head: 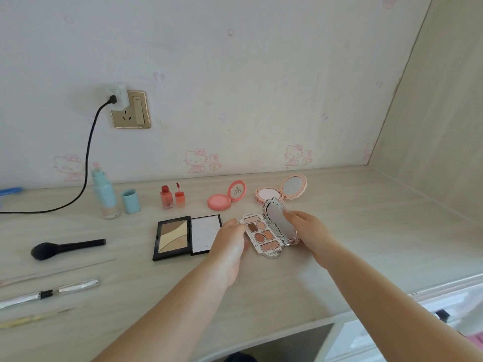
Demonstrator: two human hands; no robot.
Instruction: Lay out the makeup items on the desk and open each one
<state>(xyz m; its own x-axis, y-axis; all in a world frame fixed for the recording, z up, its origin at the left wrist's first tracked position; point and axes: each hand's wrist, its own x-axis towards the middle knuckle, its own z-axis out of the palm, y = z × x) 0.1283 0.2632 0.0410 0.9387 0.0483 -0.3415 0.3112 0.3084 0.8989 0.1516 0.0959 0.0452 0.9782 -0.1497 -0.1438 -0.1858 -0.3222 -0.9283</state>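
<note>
- Two hands are on the eyeshadow palette (264, 235) at the middle of the desk (366, 231): my left hand (230, 246) grips the pan side at its left edge, fingers curled round it, while my right hand (308, 231) pinches the mirrored lid (279, 223) and holds it tilted up, part-way open.
- I judge this palette nearly done; the lid only needs laying flat.
- Just left of it, the black contour palette (188, 236) lies fully open.
- Behind, the pink blush compact (226, 195) and the round powder compact (281, 192) both stand with lids up.
- The red lip tint (166, 197) has its wand cap (179, 196) standing beside it, and the blue bottle (104, 194) has its blue cap (130, 201) set off to its right.
- Far left, the black powder brush (65, 248) lies flat, and a silver pen-like item (47, 293) looks pulled apart.
- Two thin sticks at the desk's left edge are too blurred for me to tell whether they are open.
</note>
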